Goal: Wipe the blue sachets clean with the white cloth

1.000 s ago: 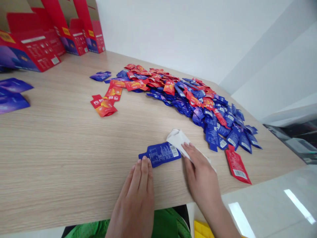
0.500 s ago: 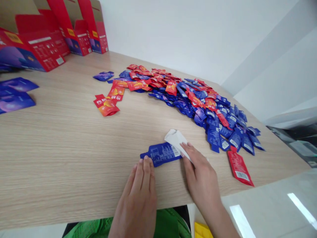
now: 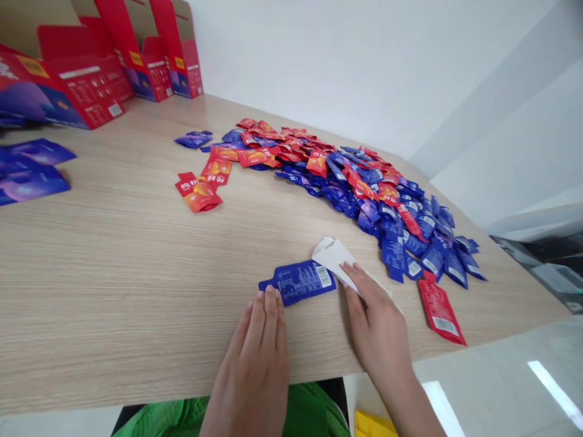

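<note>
A blue pouch [image 3: 304, 281] with white print and a barcode lies flat on the table, its narrow neck pointing left. My left hand [image 3: 257, 346] rests palm down, fingers straight and side by side, with the fingertips on the pouch's neck end. Just off the pouch's right end, my right hand [image 3: 378, 321] has its fingers on a folded white tissue [image 3: 334, 256] and the thumb tucked along its near side. Part of the tissue is hidden under that hand.
Behind lies a long heap of red and blue pouches [image 3: 337, 176]. A red pouch [image 3: 441, 309] lies near the front edge on the right; another red pouch [image 3: 198, 193] lies left of the heap. Open red boxes [image 3: 86, 91] stand at the back left, with blue pouches [image 3: 31, 176] before them.
My right hand has slid right with the tissue, off the pouch's end, so its barcode now shows fully. My left hand and the pouch stay in place.
</note>
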